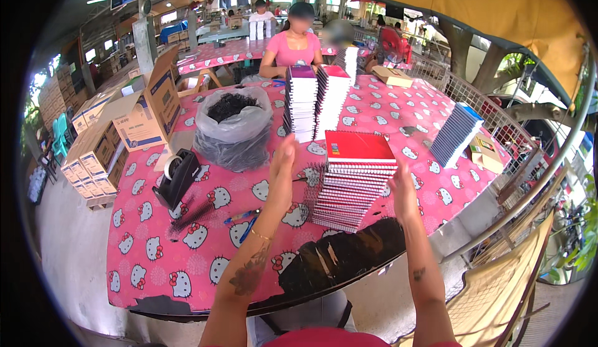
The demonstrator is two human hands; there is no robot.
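Note:
A tall stack of red spiral notebooks [358,179] stands on the table in front of me, leaning a little. My left hand [283,166] is held upright to the left of it, fingers straight together and nothing in the palm, apart from the stack. At the stack's right side my right hand [404,191] is also upright with fingers extended; whether it touches the covers I cannot tell. Between my left hand and the stack lie loose black spiral wires [314,175]. Left of my left forearm are a pen [242,217] and blue-handled scissors [248,230].
A black tape dispenser [176,180] and a plastic bag of black coils [233,135] stand left. Farther back are purple-topped notebooks [301,101], more red ones [332,98] and a seated person [296,48]. Blue notebooks [456,136] lean at right; cartons [146,113] are far left.

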